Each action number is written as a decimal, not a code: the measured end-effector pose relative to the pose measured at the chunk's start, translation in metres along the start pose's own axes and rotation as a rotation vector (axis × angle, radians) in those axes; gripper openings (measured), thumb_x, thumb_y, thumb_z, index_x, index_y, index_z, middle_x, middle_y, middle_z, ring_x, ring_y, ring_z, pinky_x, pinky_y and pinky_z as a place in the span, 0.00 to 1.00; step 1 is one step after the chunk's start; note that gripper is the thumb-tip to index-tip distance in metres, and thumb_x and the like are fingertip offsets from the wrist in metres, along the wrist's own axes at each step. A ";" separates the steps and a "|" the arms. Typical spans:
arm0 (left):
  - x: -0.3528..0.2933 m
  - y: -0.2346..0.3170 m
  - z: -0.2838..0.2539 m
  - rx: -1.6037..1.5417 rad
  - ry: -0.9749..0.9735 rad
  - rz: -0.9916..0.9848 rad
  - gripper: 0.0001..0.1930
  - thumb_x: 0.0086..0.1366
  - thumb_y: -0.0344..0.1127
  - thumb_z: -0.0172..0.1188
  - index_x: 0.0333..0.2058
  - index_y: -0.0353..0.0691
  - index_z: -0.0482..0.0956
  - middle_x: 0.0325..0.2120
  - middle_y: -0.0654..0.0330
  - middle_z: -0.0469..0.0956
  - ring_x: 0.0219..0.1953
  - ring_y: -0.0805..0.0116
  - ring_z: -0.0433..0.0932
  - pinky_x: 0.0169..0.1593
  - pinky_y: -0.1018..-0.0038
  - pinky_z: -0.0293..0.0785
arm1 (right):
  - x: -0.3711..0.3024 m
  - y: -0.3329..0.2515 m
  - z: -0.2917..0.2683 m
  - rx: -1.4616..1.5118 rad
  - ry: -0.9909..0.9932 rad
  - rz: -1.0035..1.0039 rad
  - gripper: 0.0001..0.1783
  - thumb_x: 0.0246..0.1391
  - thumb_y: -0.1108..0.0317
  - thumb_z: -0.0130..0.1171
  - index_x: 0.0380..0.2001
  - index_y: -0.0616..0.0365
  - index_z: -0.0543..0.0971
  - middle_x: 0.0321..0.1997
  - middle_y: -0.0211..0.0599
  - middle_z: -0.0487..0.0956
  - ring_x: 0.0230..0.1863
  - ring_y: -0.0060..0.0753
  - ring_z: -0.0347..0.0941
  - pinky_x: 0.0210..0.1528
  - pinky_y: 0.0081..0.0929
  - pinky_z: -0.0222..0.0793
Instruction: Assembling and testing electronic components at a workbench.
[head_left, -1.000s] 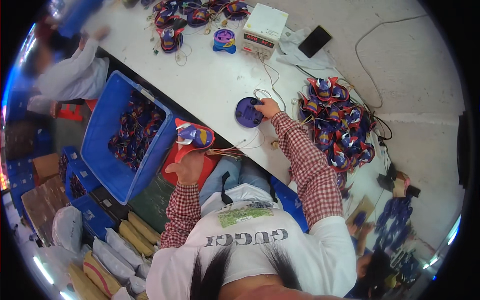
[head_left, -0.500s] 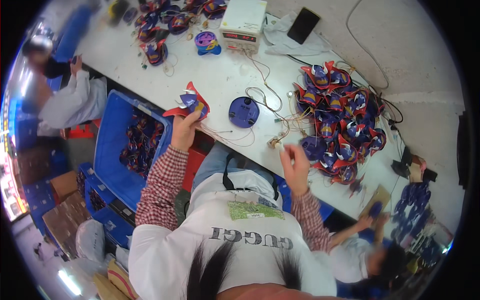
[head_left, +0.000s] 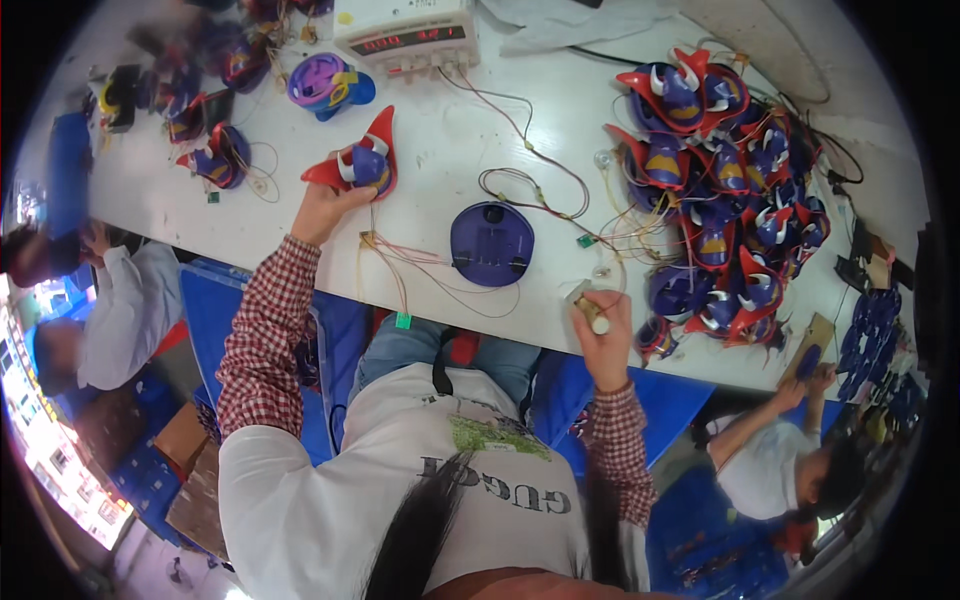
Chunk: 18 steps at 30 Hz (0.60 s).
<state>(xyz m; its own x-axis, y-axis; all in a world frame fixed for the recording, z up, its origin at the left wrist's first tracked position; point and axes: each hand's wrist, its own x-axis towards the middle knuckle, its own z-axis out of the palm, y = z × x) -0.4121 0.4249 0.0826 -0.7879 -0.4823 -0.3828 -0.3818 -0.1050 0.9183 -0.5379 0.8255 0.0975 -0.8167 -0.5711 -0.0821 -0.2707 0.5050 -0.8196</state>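
Observation:
My left hand (head_left: 325,210) grips a red and purple toy shell (head_left: 365,165) with white horns by its lower edge, just above the table. Thin wires run down from the shell, and a small green circuit board (head_left: 403,320) hangs from them at the table's front edge. My right hand (head_left: 606,335) is closed round a small pale cylindrical part (head_left: 598,322) with a flat greyish piece at its top; its exact kind is unclear. Between my hands lies a round dark purple base (head_left: 491,244), touched by neither hand.
A heap of similar toy shells (head_left: 715,250) with wires covers the right side. At the back stand a white power supply (head_left: 405,35) with leads and a purple-blue round toy (head_left: 325,85). More shells (head_left: 220,155) lie far left. Co-workers sit at both sides; a blue bin (head_left: 215,300) stands below left.
My right hand has closed on the small pale part and lifted it near the table edge. The view has shifted, and the wires under the shell now hang straighter with the green board showing.

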 end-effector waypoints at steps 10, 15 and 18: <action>-0.011 -0.029 -0.005 -0.065 0.233 0.163 0.26 0.55 0.27 0.62 0.53 0.32 0.67 0.44 0.54 0.73 0.44 0.68 0.72 0.51 0.76 0.68 | 0.028 -0.033 0.023 0.790 -0.017 0.314 0.12 0.51 0.79 0.54 0.41 0.64 0.73 0.36 0.41 0.77 0.20 0.20 0.64 0.20 0.13 0.62; -0.050 -0.045 0.005 0.123 0.577 0.346 0.21 0.58 0.27 0.59 0.50 0.33 0.69 0.40 0.57 0.73 0.38 0.72 0.70 0.45 0.80 0.69 | 0.031 -0.037 0.058 0.787 -0.072 0.063 0.12 0.53 0.78 0.55 0.42 0.64 0.73 0.36 0.41 0.78 0.23 0.22 0.68 0.24 0.14 0.67; -0.071 -0.041 0.031 0.019 0.125 0.410 0.17 0.59 0.27 0.58 0.48 0.36 0.71 0.32 0.61 0.72 0.30 0.74 0.68 0.35 0.83 0.67 | 0.028 -0.049 0.077 0.607 -0.024 -0.075 0.12 0.53 0.78 0.56 0.42 0.64 0.73 0.36 0.40 0.78 0.24 0.22 0.69 0.26 0.14 0.68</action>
<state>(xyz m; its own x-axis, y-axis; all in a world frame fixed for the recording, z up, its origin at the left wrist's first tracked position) -0.3556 0.4898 0.0690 -0.8123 -0.5825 0.0298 -0.0588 0.1326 0.9894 -0.5085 0.7350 0.0918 -0.7932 -0.6087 -0.0184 0.0172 0.0079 -0.9998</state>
